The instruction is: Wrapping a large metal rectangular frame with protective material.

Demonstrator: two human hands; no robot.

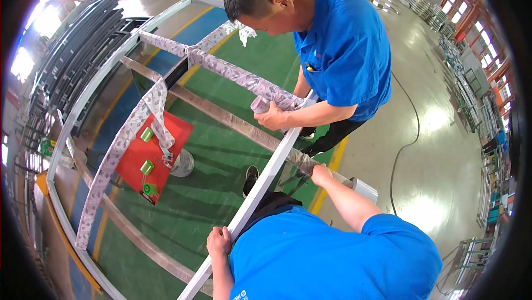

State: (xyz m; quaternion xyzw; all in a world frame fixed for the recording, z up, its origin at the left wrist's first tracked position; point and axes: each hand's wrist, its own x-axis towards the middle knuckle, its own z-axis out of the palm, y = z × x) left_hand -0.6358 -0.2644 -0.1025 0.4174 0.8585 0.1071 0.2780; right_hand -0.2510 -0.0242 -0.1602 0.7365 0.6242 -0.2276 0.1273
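Note:
My left hand [219, 240] is closed round a long white metal frame bar [257, 192] that runs diagonally past my body. Out to the right, my right hand [321, 174] grips a film-wrapped support beam [302, 161], its fingertips partly hidden. Near that beam's outer end is a grey-white cylinder [364, 189]. Across the bar a co-worker in a blue shirt [349, 50] bends over the frame, one hand [271, 117] holding a pinkish roll of wrapping film [259, 105]. Beside it a crossbar [244, 78] is wrapped in patterned film.
Inside the frame, a red board [152, 158] carries green rolls [147, 167] and small tools, with a white bucket [183, 164] next to it. A loose film strip [158, 117] hangs over the board. Dark metal profiles [80, 50] are stacked far left. A cable [407, 145] crosses the floor at right.

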